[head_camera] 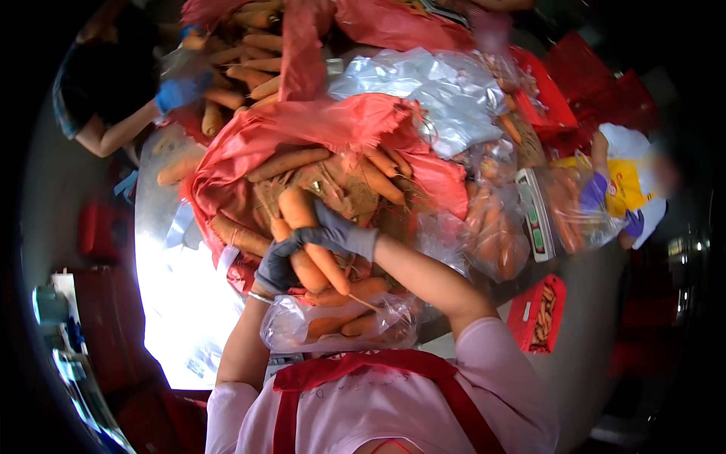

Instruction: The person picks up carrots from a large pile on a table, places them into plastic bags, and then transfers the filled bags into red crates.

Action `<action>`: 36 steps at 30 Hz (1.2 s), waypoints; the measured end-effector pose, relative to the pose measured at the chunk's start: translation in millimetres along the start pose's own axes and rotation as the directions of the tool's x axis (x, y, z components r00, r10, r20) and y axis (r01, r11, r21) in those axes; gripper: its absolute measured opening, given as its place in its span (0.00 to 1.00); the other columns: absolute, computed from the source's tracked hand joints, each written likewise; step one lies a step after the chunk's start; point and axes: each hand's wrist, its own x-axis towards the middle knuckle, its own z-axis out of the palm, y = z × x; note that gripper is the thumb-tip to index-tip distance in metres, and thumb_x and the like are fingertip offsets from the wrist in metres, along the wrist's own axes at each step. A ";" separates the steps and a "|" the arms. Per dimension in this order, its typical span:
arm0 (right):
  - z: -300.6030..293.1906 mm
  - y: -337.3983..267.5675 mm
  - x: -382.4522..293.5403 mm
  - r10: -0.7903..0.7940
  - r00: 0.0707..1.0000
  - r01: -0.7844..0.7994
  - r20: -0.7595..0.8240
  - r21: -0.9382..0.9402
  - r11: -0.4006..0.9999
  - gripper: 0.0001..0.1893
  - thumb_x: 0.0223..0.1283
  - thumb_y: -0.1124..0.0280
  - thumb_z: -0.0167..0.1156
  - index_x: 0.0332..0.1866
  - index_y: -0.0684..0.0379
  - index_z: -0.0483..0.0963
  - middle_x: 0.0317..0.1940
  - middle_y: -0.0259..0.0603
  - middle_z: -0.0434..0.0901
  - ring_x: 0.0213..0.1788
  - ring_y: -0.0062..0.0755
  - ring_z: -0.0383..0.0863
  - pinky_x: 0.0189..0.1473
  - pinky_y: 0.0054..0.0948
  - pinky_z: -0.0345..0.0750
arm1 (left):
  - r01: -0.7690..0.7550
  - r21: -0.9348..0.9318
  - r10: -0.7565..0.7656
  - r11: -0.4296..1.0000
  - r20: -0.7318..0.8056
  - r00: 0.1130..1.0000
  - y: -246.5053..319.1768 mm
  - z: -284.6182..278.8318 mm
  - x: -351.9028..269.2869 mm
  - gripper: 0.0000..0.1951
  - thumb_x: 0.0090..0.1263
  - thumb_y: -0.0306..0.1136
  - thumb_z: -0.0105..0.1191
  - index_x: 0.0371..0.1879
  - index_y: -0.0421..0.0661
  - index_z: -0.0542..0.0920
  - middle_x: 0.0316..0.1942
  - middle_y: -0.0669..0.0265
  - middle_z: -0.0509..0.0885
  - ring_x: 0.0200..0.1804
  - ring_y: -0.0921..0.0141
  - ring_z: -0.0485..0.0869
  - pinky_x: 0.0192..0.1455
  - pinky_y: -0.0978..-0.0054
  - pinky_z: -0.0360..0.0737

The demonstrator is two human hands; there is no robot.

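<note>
My right hand (343, 228), in a grey glove, is closed around a carrot (329, 267). Its thick end points up and away, and its thin root tip hangs down toward me. In my left hand (279, 265), also gloved in grey, is a second carrot (308, 269) lying against the first; the fingers partly cover it. Both hands are over an opened red woven sack (227, 164) with several soil-covered carrots (383, 179) inside. Between the sack and my body lies a clear plastic bag (278, 326) with carrots in it.
Filled clear bags of carrots (493, 227) stand right, beside a digital scale (536, 221) with a bagged load. Clear plastic bags (420, 85) lie behind the sack. A blue-gloved co-worker's hand (181, 93) is at the carrots far left; a purple-gloved person (595, 190) is at right.
</note>
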 end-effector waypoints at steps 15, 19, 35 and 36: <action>-15.4 -6.7 46.2 0.352 0.888 -0.353 -0.296 0.055 0.934 0.18 0.61 0.56 0.50 0.32 0.63 0.75 0.20 0.41 0.75 0.25 0.26 0.71 0.32 0.29 0.70 | 0.085 0.025 -0.084 0.996 -0.052 0.995 0.4 10.0 5.4 0.20 0.58 0.29 0.56 0.49 0.39 0.70 0.39 0.59 0.79 0.42 0.64 0.79 0.48 0.69 0.76; -35.8 29.5 10.1 0.497 0.850 -0.517 -0.174 -0.096 0.851 0.12 0.58 0.62 0.54 0.35 0.61 0.75 0.24 0.40 0.76 0.29 0.25 0.72 0.35 0.28 0.71 | 0.048 -0.087 -0.049 0.995 -0.015 0.999 5.7 7.4 4.0 0.21 0.59 0.30 0.55 0.51 0.39 0.70 0.41 0.58 0.79 0.44 0.63 0.79 0.51 0.67 0.75; -205.0 103.4 10.7 0.531 0.711 -0.612 -0.462 -0.778 0.143 0.19 0.54 0.62 0.51 0.51 0.56 0.70 0.45 0.54 0.75 0.48 0.50 0.75 0.49 0.42 0.72 | -0.172 -0.168 0.133 0.971 -0.222 0.966 13.0 -20.4 -0.6 0.10 0.63 0.32 0.49 0.40 0.43 0.77 0.40 0.63 0.79 0.45 0.66 0.76 0.54 0.69 0.71; -197.0 110.1 7.4 0.437 0.743 -0.595 -0.507 -0.799 0.084 0.24 0.53 0.63 0.53 0.56 0.58 0.65 0.51 0.56 0.72 0.53 0.48 0.72 0.54 0.40 0.69 | -0.161 -0.152 0.119 0.975 -0.256 0.959 12.6 -20.9 -1.9 0.09 0.63 0.32 0.49 0.40 0.43 0.77 0.39 0.64 0.79 0.45 0.66 0.77 0.54 0.69 0.71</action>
